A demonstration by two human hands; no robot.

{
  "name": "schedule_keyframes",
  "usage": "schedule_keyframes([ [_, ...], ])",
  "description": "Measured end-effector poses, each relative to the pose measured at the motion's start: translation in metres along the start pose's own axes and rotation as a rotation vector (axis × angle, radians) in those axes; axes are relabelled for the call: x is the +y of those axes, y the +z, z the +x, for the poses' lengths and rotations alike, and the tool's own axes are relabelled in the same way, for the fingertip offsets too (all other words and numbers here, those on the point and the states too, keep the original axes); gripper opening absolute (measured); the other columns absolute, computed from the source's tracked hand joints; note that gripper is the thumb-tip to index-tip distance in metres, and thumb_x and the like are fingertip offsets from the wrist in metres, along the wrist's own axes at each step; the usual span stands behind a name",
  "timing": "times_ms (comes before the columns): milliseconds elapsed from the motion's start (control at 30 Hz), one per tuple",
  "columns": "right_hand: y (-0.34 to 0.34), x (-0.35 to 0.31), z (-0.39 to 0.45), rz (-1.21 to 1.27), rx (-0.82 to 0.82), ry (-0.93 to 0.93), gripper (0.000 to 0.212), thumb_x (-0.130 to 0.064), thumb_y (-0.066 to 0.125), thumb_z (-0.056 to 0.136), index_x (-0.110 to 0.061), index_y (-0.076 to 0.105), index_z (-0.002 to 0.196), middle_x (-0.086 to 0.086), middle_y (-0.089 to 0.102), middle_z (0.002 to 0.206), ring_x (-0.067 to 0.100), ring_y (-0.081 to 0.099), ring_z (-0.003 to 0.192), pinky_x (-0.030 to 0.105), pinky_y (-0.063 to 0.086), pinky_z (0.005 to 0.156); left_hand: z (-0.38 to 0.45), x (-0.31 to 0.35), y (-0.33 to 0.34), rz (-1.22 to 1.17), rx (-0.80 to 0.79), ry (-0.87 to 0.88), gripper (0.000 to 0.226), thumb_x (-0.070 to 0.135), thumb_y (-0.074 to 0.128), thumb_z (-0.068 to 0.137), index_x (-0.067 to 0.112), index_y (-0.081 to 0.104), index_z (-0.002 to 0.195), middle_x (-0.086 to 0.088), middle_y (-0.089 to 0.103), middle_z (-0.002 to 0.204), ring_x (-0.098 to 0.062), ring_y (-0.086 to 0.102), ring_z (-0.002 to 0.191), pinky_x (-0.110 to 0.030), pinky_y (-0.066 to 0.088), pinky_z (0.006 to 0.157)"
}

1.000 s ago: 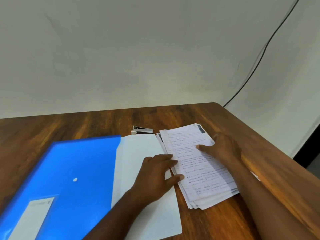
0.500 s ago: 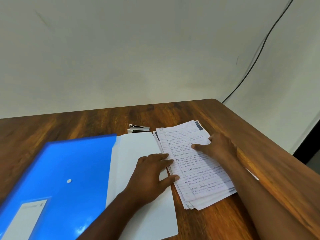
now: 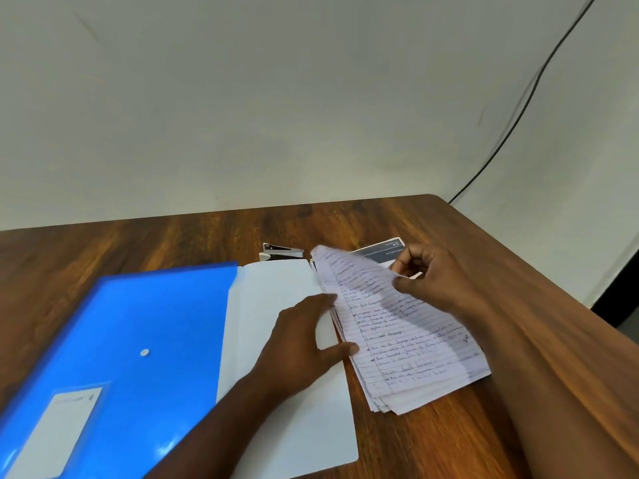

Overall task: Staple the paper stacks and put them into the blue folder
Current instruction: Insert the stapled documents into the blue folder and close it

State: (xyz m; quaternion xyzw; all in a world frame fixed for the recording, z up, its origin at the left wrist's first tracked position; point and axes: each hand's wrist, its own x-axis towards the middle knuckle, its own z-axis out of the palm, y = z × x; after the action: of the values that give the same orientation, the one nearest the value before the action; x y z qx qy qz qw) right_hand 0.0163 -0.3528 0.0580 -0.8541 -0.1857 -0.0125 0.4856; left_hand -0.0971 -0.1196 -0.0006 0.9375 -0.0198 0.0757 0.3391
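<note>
A stack of handwritten lined papers (image 3: 408,344) lies on the wooden table, right of the blue folder (image 3: 131,340), whose white flap (image 3: 276,299) is folded open. My right hand (image 3: 432,281) pinches the upper right part of the top sheets and lifts them, so they curl up off the stack. A printed page with a dark header (image 3: 383,252) shows underneath. My left hand (image 3: 304,344) rests on the flap, its fingers and thumb against the stack's left edge. A small black and silver stapler (image 3: 281,251) sits just beyond the flap.
The wooden table (image 3: 138,243) ends at a pale wall behind and at an edge on the right. A black cable (image 3: 518,112) runs down the wall to the table's far right corner.
My right hand went from lying flat on the stack to pinching the top sheets and lifting them. The printed page underneath came into sight. My left hand stayed at the stack's left edge.
</note>
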Motion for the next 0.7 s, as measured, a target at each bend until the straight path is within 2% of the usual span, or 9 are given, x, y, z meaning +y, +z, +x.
schedule_keyframes([
  [167,-0.009,0.0,0.0,0.213,-0.167,-0.148,0.022,0.019,0.072,0.082,-0.002,0.065,0.079,0.011,0.079,0.098,0.029,0.075,0.098,0.044,0.061,0.077,0.005,0.001,-0.006,-0.307,0.167,-0.142,0.12,0.053,0.089,0.071,0.036,0.015,0.164,0.011,0.034,0.168,-0.017,0.047,0.148,-0.042,0.046,0.117],
  [267,-0.014,0.002,0.0,0.362,-0.219,-0.179,0.029,0.019,0.07,0.082,-0.008,0.066,0.075,0.019,0.077,0.1,0.035,0.073,0.101,0.035,0.063,0.076,0.007,-0.001,-0.008,-0.482,0.188,-0.224,0.121,0.035,0.091,0.077,0.037,0.007,0.165,0.013,0.042,0.161,-0.017,0.052,0.142,-0.032,0.049,0.107],
  [333,-0.015,0.006,0.001,0.453,-0.251,-0.194,0.03,0.016,0.072,0.083,-0.012,0.068,0.074,0.025,0.075,0.103,0.037,0.072,0.102,0.033,0.063,0.076,0.009,-0.006,-0.006,-0.682,0.241,-0.199,0.1,0.014,0.087,0.083,0.033,0.026,0.161,0.012,0.054,0.149,-0.015,0.06,0.133,-0.023,0.054,0.098],
  [400,-0.015,0.008,0.002,0.52,-0.289,-0.201,0.023,0.008,0.077,0.08,-0.013,0.068,0.074,0.028,0.074,0.104,0.038,0.072,0.101,0.034,0.063,0.078,0.012,-0.011,-0.007,-0.837,0.311,-0.16,0.063,-0.004,0.077,0.088,0.022,0.056,0.142,0.004,0.072,0.133,-0.018,0.07,0.121,-0.028,0.06,0.095],
  [467,-0.016,0.009,0.001,0.547,-0.341,-0.174,0.018,-0.009,0.085,0.073,-0.014,0.068,0.077,0.023,0.073,0.101,0.034,0.07,0.095,0.035,0.062,0.077,0.011,-0.011,-0.01,-0.864,0.344,-0.145,0.038,-0.007,0.071,0.093,0.022,0.074,0.117,0.003,0.08,0.115,-0.021,0.074,0.113,-0.037,0.062,0.096],
  [533,-0.018,0.012,0.0,0.597,-0.401,-0.131,0.033,-0.026,0.091,0.069,-0.011,0.071,0.091,0.021,0.069,0.102,0.033,0.067,0.092,0.037,0.061,0.078,0.011,-0.01,-0.012,-0.882,0.323,-0.168,0.029,0.0,0.069,0.097,0.027,0.078,0.105,0.003,0.081,0.108,-0.025,0.075,0.108,-0.046,0.062,0.096],
  [600,-0.021,0.019,0.002,0.679,-0.317,-0.055,0.054,-0.044,0.091,0.069,-0.007,0.071,0.104,0.019,0.071,0.107,0.03,0.069,0.092,0.038,0.06,0.077,0.012,-0.013,-0.012,-0.951,0.293,-0.197,0.021,0.008,0.068,0.099,0.024,0.077,0.109,-0.003,0.081,0.111,-0.029,0.076,0.108,-0.054,0.059,0.1],
  [667,-0.024,0.026,0.005,0.6,-0.046,0.048,0.066,-0.06,0.088,0.067,-0.008,0.072,0.105,0.013,0.076,0.104,0.028,0.069,0.087,0.034,0.057,0.067,0.012,-0.016,-0.012,-1.048,0.299,-0.228,0.021,0.012,0.067,0.098,0.018,0.075,0.116,-0.006,0.079,0.117,-0.029,0.075,0.112,-0.055,0.055,0.105],
  [700,-0.025,0.03,0.007,0.437,0.104,0.106,0.06,-0.061,0.086,0.07,-0.012,0.073,0.102,0.009,0.077,0.102,0.028,0.07,0.087,0.033,0.056,0.066,0.013,-0.018,-0.013,-1.079,0.319,-0.251,0.021,0.013,0.067,0.099,0.016,0.075,0.118,-0.005,0.079,0.119,-0.028,0.075,0.113,-0.055,0.054,0.106],
])
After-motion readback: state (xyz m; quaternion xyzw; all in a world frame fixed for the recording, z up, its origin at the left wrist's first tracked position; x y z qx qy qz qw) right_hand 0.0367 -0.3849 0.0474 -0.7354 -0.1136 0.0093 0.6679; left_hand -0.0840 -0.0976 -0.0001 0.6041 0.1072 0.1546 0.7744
